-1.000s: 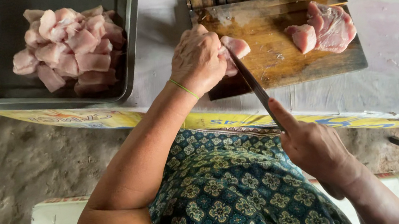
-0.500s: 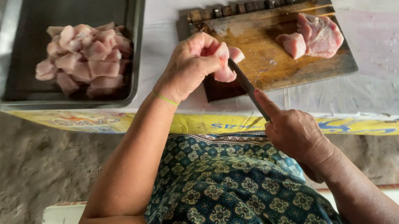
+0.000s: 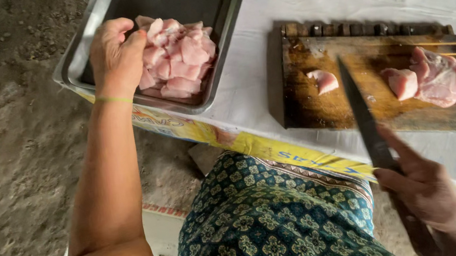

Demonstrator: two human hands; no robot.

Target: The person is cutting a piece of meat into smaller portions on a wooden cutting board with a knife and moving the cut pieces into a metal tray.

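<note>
White sheeting covers the table [image 3: 310,31]. On it sit a metal tray [image 3: 215,82] of cut meat pieces [image 3: 179,63] and a wooden chopping board [image 3: 327,107] bearing larger raw meat [image 3: 437,78]. Left hand [image 3: 115,57] curls over the tray's pieces, perhaps pinching one. Right hand [image 3: 430,194] grips a knife [image 3: 361,114], blade over the board.

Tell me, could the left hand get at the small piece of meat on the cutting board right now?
Probably yes. The left hand is over at the tray, touching the cut meat, but nothing lies between it and the small piece on the board; the knife stands just beside it.
</note>
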